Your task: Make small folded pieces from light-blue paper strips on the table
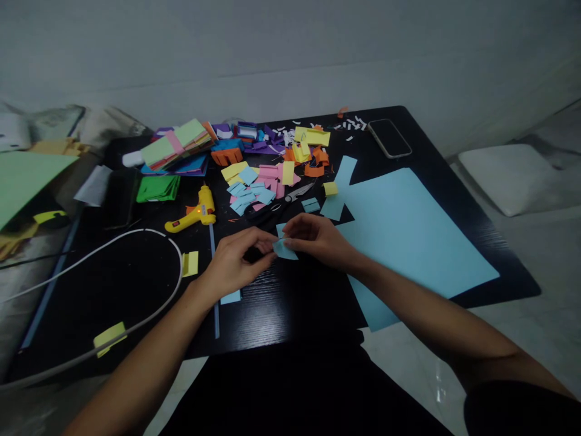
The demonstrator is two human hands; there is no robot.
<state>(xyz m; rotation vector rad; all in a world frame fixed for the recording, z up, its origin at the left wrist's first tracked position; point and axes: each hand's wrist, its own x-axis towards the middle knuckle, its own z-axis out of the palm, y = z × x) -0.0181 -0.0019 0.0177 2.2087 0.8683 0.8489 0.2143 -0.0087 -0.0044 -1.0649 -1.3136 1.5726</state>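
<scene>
Two hands (236, 257) (320, 239) hold plain blue paper (285, 251).

At mid-frame, the left hand (242, 254) and right hand (320, 240) pinch a blue slip (285, 251). Blue paper (411, 230) lies right of centre, a phone (389, 138) upper right, a glue gun (203, 209) left of centre, scissors (299, 192) just above the hands.

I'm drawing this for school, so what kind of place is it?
Probably a paper-craft workspace, though I can't tell if it's in a home. There's a yellow hot glue gun, scissors and a large light-blue paper sheet.
</scene>
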